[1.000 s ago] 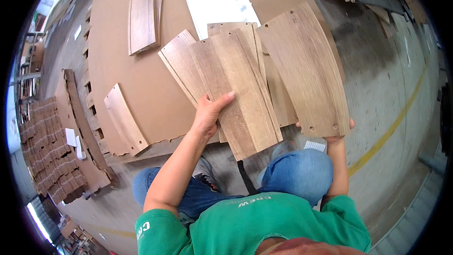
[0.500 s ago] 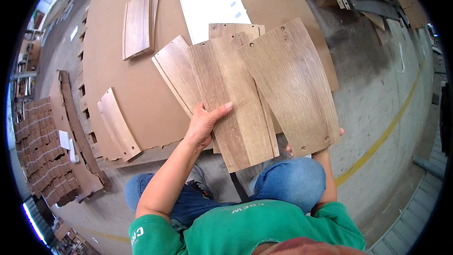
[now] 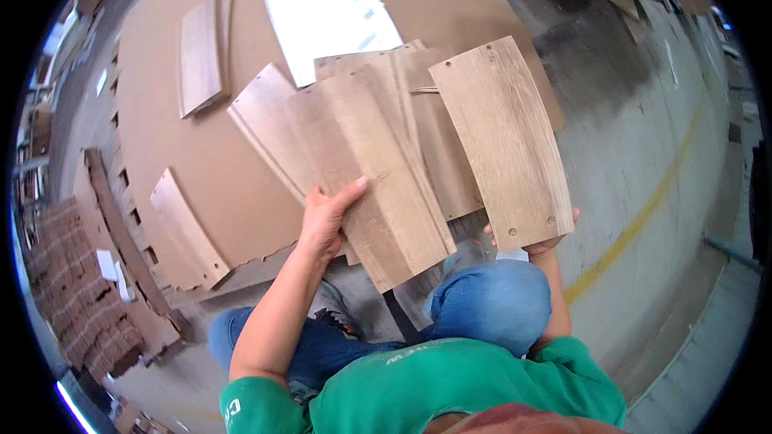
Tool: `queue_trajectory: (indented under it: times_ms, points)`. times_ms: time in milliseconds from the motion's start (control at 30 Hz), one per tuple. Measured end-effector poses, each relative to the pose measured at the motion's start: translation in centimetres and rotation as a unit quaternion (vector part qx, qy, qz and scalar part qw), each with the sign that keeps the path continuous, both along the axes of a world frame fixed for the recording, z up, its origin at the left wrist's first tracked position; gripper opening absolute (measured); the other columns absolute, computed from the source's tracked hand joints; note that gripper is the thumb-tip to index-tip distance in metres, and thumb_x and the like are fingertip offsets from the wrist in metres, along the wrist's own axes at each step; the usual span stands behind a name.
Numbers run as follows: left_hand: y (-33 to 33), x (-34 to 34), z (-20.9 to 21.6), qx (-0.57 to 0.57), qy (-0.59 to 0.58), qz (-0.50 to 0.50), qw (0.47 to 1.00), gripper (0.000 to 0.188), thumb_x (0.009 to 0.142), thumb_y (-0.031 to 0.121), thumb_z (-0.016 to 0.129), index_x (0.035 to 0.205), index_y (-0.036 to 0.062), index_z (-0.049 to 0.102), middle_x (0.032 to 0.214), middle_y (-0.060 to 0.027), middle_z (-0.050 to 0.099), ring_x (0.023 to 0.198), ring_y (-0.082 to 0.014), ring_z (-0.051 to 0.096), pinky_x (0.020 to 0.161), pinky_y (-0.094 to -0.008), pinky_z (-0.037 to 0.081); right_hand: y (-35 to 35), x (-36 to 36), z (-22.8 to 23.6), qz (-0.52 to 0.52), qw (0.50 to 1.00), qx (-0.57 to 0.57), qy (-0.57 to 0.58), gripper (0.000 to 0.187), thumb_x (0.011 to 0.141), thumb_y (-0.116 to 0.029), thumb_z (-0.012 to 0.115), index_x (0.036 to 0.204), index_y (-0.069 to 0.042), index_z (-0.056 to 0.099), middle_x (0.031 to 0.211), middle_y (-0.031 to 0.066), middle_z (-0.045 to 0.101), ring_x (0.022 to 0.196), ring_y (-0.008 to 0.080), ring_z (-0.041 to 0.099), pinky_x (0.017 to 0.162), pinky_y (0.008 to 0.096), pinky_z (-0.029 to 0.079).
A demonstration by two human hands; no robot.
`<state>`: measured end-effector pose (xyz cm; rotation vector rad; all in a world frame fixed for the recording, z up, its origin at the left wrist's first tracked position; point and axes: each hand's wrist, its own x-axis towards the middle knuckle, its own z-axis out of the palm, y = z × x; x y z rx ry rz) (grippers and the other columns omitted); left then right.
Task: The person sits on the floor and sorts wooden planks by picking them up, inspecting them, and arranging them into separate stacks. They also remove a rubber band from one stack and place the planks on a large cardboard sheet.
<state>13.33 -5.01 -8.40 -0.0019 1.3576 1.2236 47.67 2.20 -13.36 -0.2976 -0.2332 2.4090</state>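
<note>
We see a four-holed wood-grain panel [image 3: 505, 145], pale brown, with streaks running lengthwise and a round hole near each corner. It sits at the right, lifted at the near edge of the cardboard sheet [image 3: 209, 145] and partly in front of the fanned panels [image 3: 442, 141]. Our right hand [image 3: 551, 243] supports its near end from below, fingertips showing past both long edges; the rest of the grip is hidden.

Left of it, a grooved wood-grain panel [image 3: 371, 169] is darker on its left half and paler on its right, with a groove along the right long edge. Our left hand [image 3: 323, 223] pinches its left edge, thumb on the upper face and the other fingers underneath, mostly out of sight. Beyond lies a white printed sheet [image 3: 322, 16]; at the far left are two stacked panels [image 3: 199, 56], and nearer on the left a narrow panel [image 3: 189, 229].

Compared with half a second ago, the four-holed panel stands clear of the grooved one, whose right far part it then overlapped, and more of the panel beneath shows between them. Our left hand keeps the same pinch, while the whole view has shifted.
</note>
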Motion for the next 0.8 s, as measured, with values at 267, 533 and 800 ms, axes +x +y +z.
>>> queue_trajectory:
  times_ms: [267,533,800]
  points:
    - [0.2,1.1,-1.1,-0.019,0.033,-0.023,0.999,0.058,0.072,0.011,0.074,0.117,-0.0051,0.041,0.105,-0.0162,0.058,0.094,-0.0253,0.06,0.082,-0.038,0.051,3.6,5.1,-2.4,-0.08,0.992,0.01,-0.095,0.099,0.066,-0.072,0.052,0.143,-0.021,0.016,0.14,0.0262,0.023,0.107,0.0665,0.033,0.07,0.0726,0.038]
    - [0.3,1.7,-1.2,-0.03,0.061,-0.015,0.998,0.057,0.073,0.012,0.073,0.117,-0.0042,0.042,0.107,-0.0161,0.057,0.096,-0.0251,0.059,0.083,-0.0377,0.051,4.0,6.8,-4.3,-0.171,0.97,-0.088,-0.151,0.079,0.078,-0.059,0.045,0.138,-0.01,0.031,0.137,0.0205,0.036,0.116,0.0454,0.043,0.09,0.0602,0.038]
    - [0.0,0.8,-1.0,-0.001,0.074,0.0,0.997,0.053,0.075,0.014,0.072,0.117,-0.0034,0.044,0.106,-0.0138,0.058,0.094,-0.0232,0.059,0.083,-0.0355,0.05,4.3,12.8,-9.7,-0.151,0.846,-0.103,-0.5,0.042,0.091,-0.035,0.041,0.113,-0.002,0.053,0.103,0.0115,0.061,0.092,0.0242,0.059,0.08,0.0393,0.046]
